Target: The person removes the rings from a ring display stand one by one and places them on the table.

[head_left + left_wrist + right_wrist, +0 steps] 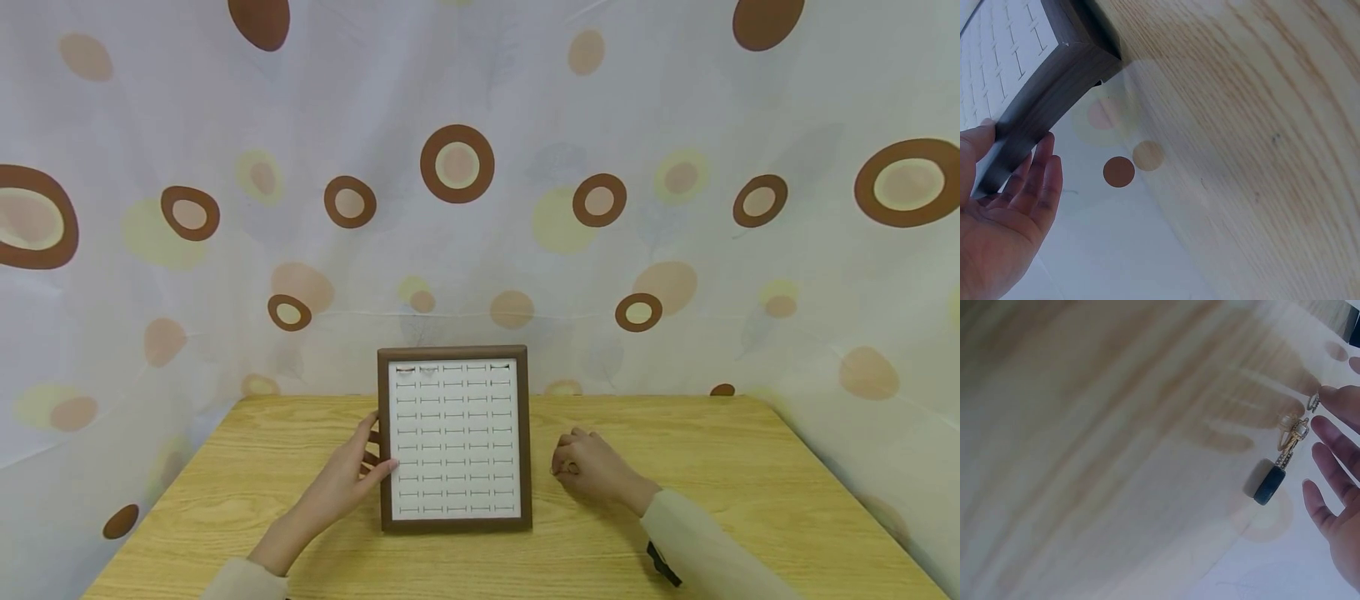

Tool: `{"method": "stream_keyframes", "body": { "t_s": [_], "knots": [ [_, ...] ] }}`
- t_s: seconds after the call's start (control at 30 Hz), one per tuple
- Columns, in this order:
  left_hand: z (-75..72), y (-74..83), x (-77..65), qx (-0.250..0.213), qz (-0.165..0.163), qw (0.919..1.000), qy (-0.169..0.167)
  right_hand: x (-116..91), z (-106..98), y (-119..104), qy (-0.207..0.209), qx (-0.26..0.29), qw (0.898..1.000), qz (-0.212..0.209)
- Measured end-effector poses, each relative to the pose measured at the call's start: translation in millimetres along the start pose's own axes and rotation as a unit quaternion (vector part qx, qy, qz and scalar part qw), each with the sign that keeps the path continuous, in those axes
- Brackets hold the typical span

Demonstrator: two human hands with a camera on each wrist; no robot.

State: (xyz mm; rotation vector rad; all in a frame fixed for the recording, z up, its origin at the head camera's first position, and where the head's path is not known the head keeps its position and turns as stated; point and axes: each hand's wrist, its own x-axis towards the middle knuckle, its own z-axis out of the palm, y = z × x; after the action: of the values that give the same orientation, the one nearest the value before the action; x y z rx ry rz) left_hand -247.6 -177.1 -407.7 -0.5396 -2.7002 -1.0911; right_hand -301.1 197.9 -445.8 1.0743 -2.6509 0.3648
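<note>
A ring display board (456,442) with a brown wooden frame stands tilted up on the table, its white panel lined with rows of slots. Rings (405,369) sit in a few slots of its top row. My left hand (345,467) grips the board's left edge, thumb on the front and fingers behind. To the board's right, low over the table, my right hand (596,471) pinches a small ring (1314,402) between thumb and index finger. Close to these fingertips, a gold ring with a pearl (1300,429) and a black ring (1269,485) lie on the table.
The light wooden table (712,467) meets a white curtain (480,250) with brown and beige dots at its back and sides. A black strap (663,565) shows at the right sleeve.
</note>
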Motion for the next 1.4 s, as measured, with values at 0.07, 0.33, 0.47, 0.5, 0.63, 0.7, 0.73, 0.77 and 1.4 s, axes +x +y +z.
{"method": "stream_keyframes", "body": {
  "t_s": [0.07,0.33,0.47,0.5,0.63,0.7,0.73,0.77,1.4],
  "knots": [
    [0.1,-0.1,0.2,0.001,0.0,1.0,0.0,0.0,-0.2,0.0,0.005,-0.002,1.0,-0.006],
    [0.4,-0.1,0.7,-0.001,-0.007,1.0,-0.001,4.3,-11.2,0.5,0.02,0.002,1.0,-0.002],
    [0.1,0.7,0.9,-0.001,-0.009,1.0,-0.002,8.2,-21.6,0.3,0.02,-0.009,1.0,0.014],
    [0.3,0.7,1.0,-0.001,-0.008,1.0,-0.001,9.3,-25.1,-0.4,0.025,-0.01,1.0,0.014],
    [1.1,0.7,1.3,-0.001,-0.007,1.0,-0.001,14.1,-39.7,-2.9,0.06,-0.014,0.998,0.006],
    [1.3,0.6,1.4,-0.001,-0.007,1.0,-0.001,17.0,-47.6,-4.9,0.075,-0.017,0.997,0.009],
    [1.3,0.7,1.4,-0.002,-0.008,1.0,-0.001,18.5,-51.1,-5.6,0.082,-0.019,0.996,0.01],
    [1.1,0.9,1.3,-0.002,-0.01,0.9999,-0.002,20.1,-54.5,-6.5,0.09,-0.019,0.996,0.01],
    [0.7,0.0,0.8,-0.002,-0.001,1.0,0.005,47.0,-95.7,-52.7,0.164,-0.009,0.985,-0.055]
  ]
}}
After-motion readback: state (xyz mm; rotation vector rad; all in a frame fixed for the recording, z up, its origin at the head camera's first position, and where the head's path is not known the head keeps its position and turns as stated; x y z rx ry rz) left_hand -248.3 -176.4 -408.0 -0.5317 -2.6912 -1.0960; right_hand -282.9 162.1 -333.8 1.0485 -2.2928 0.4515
